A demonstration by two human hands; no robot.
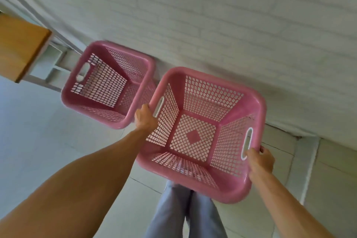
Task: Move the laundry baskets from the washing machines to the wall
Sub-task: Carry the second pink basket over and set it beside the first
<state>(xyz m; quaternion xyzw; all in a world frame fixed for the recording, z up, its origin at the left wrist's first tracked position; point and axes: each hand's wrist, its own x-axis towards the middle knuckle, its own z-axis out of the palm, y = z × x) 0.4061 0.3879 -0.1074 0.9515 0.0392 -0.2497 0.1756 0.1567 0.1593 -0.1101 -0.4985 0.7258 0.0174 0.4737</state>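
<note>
Head view showed both hands clamped on the near pink basket (239,102), left hand (145,117) and right hand (259,161) at opposite rims. It hung beside the second pink basket (77,100), close to the white brick wall (212,15).

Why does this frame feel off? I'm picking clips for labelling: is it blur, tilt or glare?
Head view: strongly tilted, with wide-angle stretching of the forearms; white brick wall and wooden tabletop are motion-smeared; the pink plastic mesh basket gripped by left hand and right hand stays fairly sharp; lighting soft, no harsh glare.
</note>
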